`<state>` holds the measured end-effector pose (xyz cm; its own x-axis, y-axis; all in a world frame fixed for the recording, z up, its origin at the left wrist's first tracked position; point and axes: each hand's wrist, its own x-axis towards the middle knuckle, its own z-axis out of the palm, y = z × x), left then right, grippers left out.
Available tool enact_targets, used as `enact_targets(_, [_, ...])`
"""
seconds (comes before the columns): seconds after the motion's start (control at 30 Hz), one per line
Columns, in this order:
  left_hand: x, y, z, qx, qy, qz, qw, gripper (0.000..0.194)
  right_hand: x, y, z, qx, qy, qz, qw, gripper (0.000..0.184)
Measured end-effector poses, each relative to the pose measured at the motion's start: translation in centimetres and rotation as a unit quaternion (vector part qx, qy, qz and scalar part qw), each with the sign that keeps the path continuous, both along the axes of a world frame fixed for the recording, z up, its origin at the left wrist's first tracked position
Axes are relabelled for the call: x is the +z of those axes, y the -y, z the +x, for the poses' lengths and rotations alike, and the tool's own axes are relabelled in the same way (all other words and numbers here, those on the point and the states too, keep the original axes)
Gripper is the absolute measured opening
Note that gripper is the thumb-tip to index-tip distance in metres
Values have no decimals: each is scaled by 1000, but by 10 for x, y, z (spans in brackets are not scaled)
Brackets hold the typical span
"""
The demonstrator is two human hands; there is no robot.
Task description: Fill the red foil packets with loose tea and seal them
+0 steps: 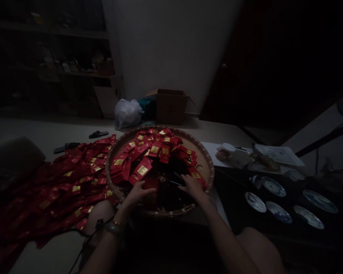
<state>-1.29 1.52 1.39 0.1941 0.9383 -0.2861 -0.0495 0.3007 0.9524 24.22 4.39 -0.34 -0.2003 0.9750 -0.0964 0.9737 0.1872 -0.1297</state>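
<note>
Head view: the left grip (138, 193) sits at the near side of a round woven bamboo tray (111, 179), its fingers together against a red packet (151, 185); whether they are clamped on it, I cannot tell. The right grip (193, 186) is well apart from the left, over a dark heap of what look like loose tea leaves (168, 194), with its fingers slightly spread. A thin dark object (175, 180) lies just beside those fingers. Gold-labelled red sachets (148, 154) cover the tray's far half around the dark heap, and a broad spill of matching sachets (60, 198) lies on the pale floor (45, 129) to the left, touching the tray. Five blue-and-white saucers (278, 212) sit on a dark tabletop (234, 198) to the right. Beyond the tray stand a cardboard box (170, 108) and a white plastic bag (128, 113), side by side.
</note>
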Motion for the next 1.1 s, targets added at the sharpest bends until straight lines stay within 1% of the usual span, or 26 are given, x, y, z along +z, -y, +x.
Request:
enact_targets(0.1, [1, 1, 1, 1, 1, 1, 1000, 48, 1, 2, 2, 2, 27, -12, 1000, 55])
enact_targets(0.17, [2, 1, 1, 0, -3, 2, 1000, 48, 4, 2, 6, 6, 26, -21, 999, 50])
enact_targets(0.2, [3, 1, 1, 0, -5, 1, 1000, 48, 7, 1, 8, 3, 8, -20, 1000, 46])
enact_targets(0.27, [3, 1, 1, -1, -7, 0, 1000, 48, 17, 0, 10, -1, -76, -7, 997, 43])
enact_targets(0.33, [4, 1, 2, -8, -11, 3, 1000, 48, 30, 1, 6, 17, -202, 0, 979, 46])
enact_targets(0.4, [4, 1, 2, -21, -20, 11, 1000, 46, 44, 5, -6, 64, -305, -21, 950, 53])
enact_targets(0.47, [3, 2, 2, -34, -24, 25, 999, 45, 57, 10, -24, 124, -343, -56, 929, 56])
enact_targets(0.53, [2, 2, 1, -40, -30, 32, 998, 43, 65, 15, -42, 164, -337, -69, 924, 52])
enact_targets(0.57, [1, 2, 1, -42, -34, 30, 998, 42, 68, 17, -50, 171, -329, -68, 926, 47])
enact_targets(0.67, [-1, 1, 1, -54, -37, 26, 998, 40, 70, 21, -63, 149, -303, -54, 940, 33])
enact_targets(0.73, [-3, 0, 1, -60, -27, 37, 997, 42, 70, 22, -65, 135, -294, -46, 945, 30])
enact_targets(0.83, [-5, -1, 1, -61, -25, 51, 997, 43, 70, 24, -64, 128, -287, -41, 948, 29])
enact_targets(0.93, [-5, 0, 2, -57, -31, 54, 996, 39, 72, 24, -61, 134, -290, -46, 947, 29])
enact_targets(1.1, [0, 3, 3, -66, -43, 22, 997, 34, 72, 21, -53, 152, -281, -36, 947, 43])
